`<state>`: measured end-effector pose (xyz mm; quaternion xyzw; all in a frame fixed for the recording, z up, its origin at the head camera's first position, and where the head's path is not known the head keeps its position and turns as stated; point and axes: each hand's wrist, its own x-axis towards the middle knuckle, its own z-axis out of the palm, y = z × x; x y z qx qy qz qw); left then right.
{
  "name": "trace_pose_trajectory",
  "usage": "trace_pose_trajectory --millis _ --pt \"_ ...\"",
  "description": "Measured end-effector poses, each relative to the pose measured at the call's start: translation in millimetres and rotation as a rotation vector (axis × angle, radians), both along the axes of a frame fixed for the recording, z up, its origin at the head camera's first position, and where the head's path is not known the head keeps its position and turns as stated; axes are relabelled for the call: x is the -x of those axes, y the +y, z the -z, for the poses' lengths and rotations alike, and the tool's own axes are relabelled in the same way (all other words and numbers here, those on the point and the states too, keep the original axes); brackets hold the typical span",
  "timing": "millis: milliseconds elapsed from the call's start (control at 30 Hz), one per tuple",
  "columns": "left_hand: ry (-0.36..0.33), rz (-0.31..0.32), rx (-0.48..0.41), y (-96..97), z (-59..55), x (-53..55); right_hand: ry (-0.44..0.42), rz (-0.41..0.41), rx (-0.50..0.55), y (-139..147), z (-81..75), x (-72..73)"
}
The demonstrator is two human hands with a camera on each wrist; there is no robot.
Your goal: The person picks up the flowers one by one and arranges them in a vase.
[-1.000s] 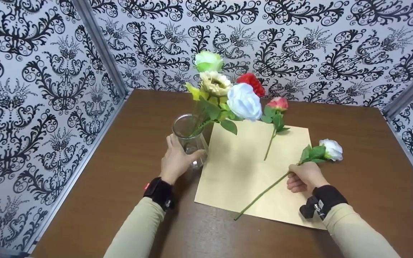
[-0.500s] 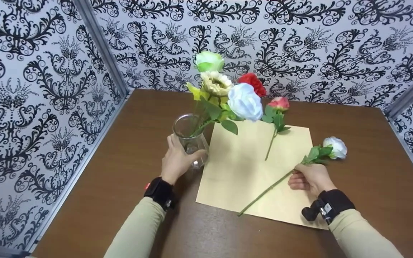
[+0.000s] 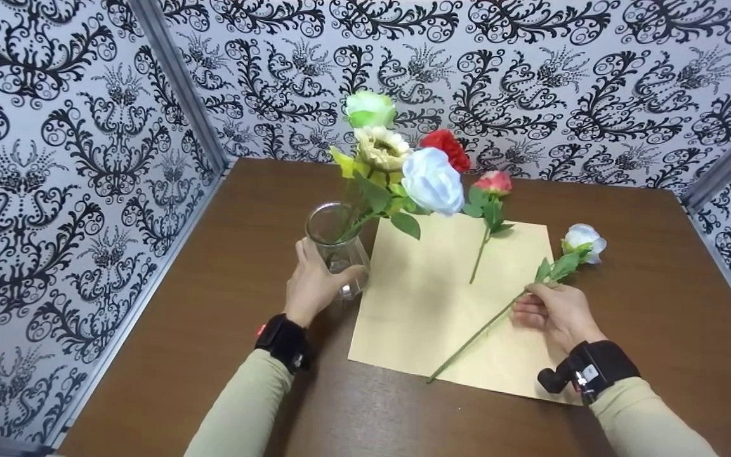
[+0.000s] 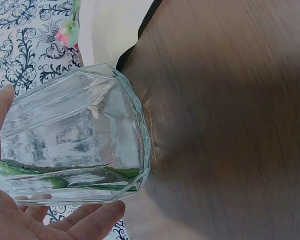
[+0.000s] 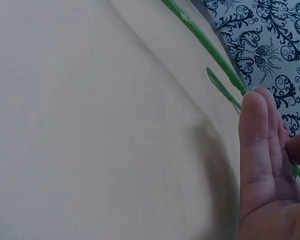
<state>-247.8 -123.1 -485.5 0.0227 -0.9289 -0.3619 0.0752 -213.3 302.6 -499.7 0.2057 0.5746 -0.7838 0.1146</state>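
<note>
My left hand (image 3: 318, 282) grips a clear glass vase (image 4: 80, 135) with faceted sides, thumb on one side and fingers on the other. Green stems show through its glass in the left wrist view. Out of the vase lean several artificial flowers, among them a pale blue rose (image 3: 432, 181), a cream sunflower (image 3: 382, 149), a red flower (image 3: 447, 149) and a light green rose (image 3: 370, 109). On the right, my right hand (image 3: 556, 311) pinches the stem of a white rose (image 3: 584, 243) between thumb and fingers, just below its leaves. Its bare stem slants down toward the paper's front edge.
A sheet of tan paper (image 3: 422, 304) lies on the brown wooden table (image 3: 245, 254). A short pink rose (image 3: 493, 183) rests across the paper's far edge. Patterned panels (image 3: 530, 95) stand behind the table and along its sides.
The right hand has shifted slightly right, and the white rose's head has swung up toward the back, with its stem tip moving a little right. The left hand and vase have stayed put.
</note>
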Motion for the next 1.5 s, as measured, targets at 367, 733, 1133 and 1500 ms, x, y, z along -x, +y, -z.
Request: trace_pose_trajectory --millis 367,733,1133,1500 --pt "-0.012 -0.006 -0.010 -0.6 -1.2 -1.0 0.094 -0.016 -0.118 -0.7 -15.0 1.6" --pt "-0.023 -0.007 -0.022 -0.5 -1.0 0.5 0.269 0.054 -0.088 -16.1 -45.0 -0.3" --pt "-0.006 -0.006 -0.010 -0.4 -0.7 0.1 0.525 0.089 0.059 -34.2 -81.4 -7.6" --pt "0.008 0.007 -0.013 -0.8 0.2 -0.2 0.696 0.160 0.096 -50.0 -111.6 -13.9"
